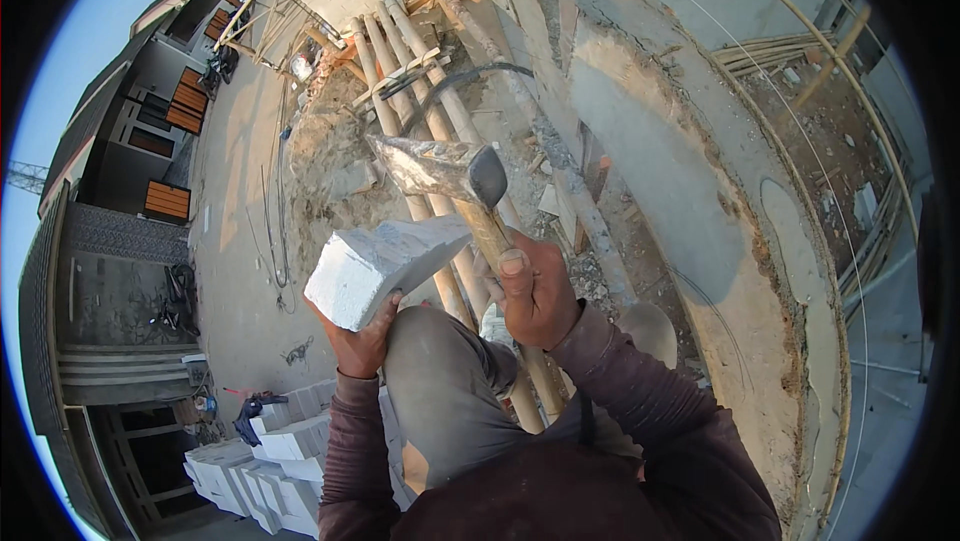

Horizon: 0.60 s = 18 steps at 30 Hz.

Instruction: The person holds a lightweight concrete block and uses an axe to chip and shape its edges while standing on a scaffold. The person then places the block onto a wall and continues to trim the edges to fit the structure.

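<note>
Head view showed us a person's two bare hands, both in use. We had the left hand clasped under the lower left end of a white block, thumb on the near edge, the other fingers largely hidden by the block. We had the right hand wrapped round the wooden handle of a hatchet, thumb laid along the handle toward the head. Block was off the ground, tilted, its right end just beside the handle; we couldn't tell if those two touched, nor if the block leaned on the bent leg right by it. Hatchet's worn metal head sat above the block's right end, narrow edge pointing up-left. Beneath, we noted long poles running away to the far end of the ground, with a dark hose curving across them. Near the ground's left edge, close to the left sleeve, we logged a stack of white blocks. Along the ground's right edge stood a rough rendered wall; beyond its right-hand edge we picked out a thin white string and a slim curved pole. Houses with orange slatted panels lined the far left.
</note>
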Available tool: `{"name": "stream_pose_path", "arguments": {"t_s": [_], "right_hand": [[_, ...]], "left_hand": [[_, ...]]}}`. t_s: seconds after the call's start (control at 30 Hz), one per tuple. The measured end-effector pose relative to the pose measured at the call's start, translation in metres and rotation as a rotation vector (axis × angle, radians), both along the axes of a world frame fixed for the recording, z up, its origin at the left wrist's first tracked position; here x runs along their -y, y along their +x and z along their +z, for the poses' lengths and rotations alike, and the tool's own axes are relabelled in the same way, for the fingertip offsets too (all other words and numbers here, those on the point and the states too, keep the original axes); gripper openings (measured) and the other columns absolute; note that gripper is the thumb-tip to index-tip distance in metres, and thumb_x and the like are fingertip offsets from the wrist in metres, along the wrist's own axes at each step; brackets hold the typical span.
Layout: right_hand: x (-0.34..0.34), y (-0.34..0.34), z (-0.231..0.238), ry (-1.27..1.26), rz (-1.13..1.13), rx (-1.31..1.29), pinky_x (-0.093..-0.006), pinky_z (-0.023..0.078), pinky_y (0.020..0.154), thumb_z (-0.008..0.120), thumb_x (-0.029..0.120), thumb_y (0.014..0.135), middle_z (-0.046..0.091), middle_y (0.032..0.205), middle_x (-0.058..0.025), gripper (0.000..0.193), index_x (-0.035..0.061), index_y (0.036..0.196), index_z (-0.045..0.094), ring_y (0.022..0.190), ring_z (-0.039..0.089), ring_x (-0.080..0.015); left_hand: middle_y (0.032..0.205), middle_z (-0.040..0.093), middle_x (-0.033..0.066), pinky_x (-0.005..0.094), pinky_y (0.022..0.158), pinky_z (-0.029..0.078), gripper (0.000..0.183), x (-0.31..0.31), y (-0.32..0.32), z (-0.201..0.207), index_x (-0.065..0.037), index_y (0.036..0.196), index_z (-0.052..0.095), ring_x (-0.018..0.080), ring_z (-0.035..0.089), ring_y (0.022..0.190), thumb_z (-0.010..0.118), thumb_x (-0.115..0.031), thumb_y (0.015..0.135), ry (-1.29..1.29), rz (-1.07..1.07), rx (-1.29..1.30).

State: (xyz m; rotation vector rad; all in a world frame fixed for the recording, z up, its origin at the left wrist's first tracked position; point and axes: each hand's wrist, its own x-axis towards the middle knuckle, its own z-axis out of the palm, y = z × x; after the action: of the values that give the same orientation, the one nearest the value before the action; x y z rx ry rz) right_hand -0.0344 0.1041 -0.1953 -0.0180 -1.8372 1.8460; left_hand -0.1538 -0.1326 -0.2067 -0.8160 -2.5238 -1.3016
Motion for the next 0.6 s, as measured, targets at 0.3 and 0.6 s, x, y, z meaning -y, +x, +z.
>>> {"name": "stream_pose_path", "arguments": {"t_s": [0.3,0.6], "right_hand": [[-0.012,-0.007,0.017,0.122,-0.014,0.142,-0.0499,0.043,0.059,0.046,0.039,0.104,0.058,0.068,-0.0248,0.049,-0.0016,0.078,0.056,0.066,0.057,-0.0475],[-0.005,-0.017,-0.081,0.256,0.016,0.453,-0.0479,0.045,0.058,0.045,0.039,0.104,0.06,0.068,-0.0246,0.049,-0.0038,0.088,0.062,0.064,0.062,-0.0436]], "left_hand": [[0.13,0.039,0.0189,0.0462,0.106,0.033,0.081,0.006,-0.005,-0.006,0.002,0.135,0.043,0.0358,0.044,0.123,0.087,-0.03,0.075,-0.028,0.017,-0.034],[0.131,0.042,0.0177,0.0444,0.105,0.036,0.083,0.011,-0.005,-0.012,0.001,0.137,0.039,0.0319,0.045,0.123,0.087,-0.027,0.076,-0.081,0.001,-0.091]]}}
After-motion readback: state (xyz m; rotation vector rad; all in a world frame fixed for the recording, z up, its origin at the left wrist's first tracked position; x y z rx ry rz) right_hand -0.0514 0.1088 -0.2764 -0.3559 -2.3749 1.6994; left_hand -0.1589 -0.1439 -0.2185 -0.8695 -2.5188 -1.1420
